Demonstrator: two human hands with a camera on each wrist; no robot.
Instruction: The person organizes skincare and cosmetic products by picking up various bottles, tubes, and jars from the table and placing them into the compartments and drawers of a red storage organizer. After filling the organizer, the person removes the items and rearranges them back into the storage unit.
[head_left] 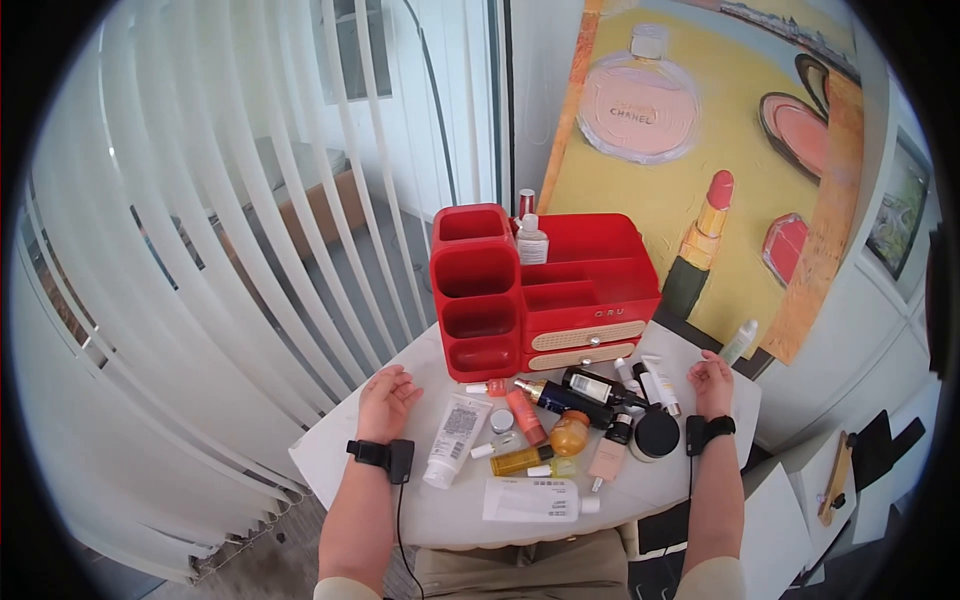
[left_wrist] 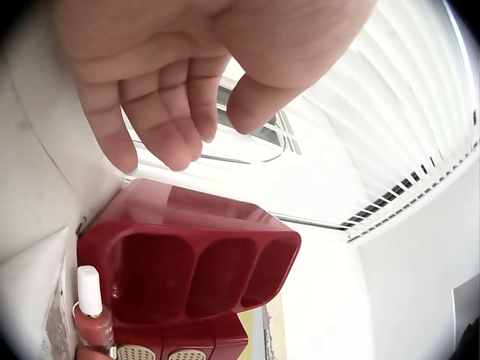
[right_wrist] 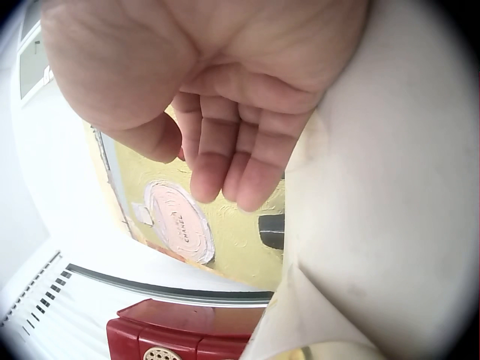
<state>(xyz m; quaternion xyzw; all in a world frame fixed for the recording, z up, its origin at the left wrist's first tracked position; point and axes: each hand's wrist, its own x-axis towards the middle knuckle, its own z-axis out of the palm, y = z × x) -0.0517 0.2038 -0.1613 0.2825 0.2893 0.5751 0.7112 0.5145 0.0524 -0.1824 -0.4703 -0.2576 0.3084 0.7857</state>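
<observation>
My left hand (head_left: 388,402) rests at the left side of the white table (head_left: 335,440), fingers loosely bent and holding nothing. Nearest to it lies a white squeeze tube (head_left: 458,440). In the left wrist view the red cosmetics organizer (left_wrist: 187,202) stands past my fingertips, with a nail polish bottle (left_wrist: 91,315) beside it. At the right side my right hand (head_left: 712,385) is also empty, its fingers slightly curled. Close by it are a small white tube (head_left: 661,385) and a round jar with a black lid (head_left: 656,436). The organizer (head_left: 590,280) stands at the back, with two drawers at its front.
Between the hands lie several cosmetics, among them an amber round bottle (head_left: 569,434), a dark pump bottle (head_left: 565,403) and a clear white-capped bottle (head_left: 535,500). A small clear bottle (head_left: 532,242) stands in the organizer. Blinds (head_left: 200,250) hang left; a painting (head_left: 640,170) leans behind.
</observation>
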